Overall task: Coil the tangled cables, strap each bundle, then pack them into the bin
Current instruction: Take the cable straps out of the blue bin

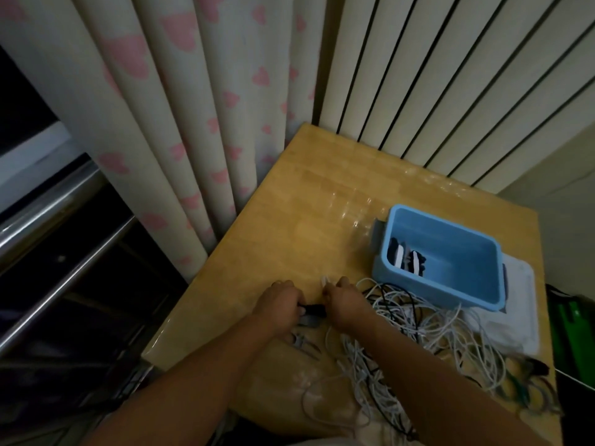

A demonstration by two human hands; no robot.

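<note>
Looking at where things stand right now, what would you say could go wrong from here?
1. The tangled cables spill over the table's near edge, so pulling one free may drag others off.
2. Both hands, left and right, grip a small black bundle beside that pile; a loose strand could get strapped in.
3. The blue bin sits against the tangle and may shift when cables are tugged.

Dim room. Wooden table (322,201) under a clear cover; cream curtain (167,117) with pink hearts behind it; ribbed wall panel (450,75) beside; metal rails (54,226) and dark window (19,101) at left.
</note>
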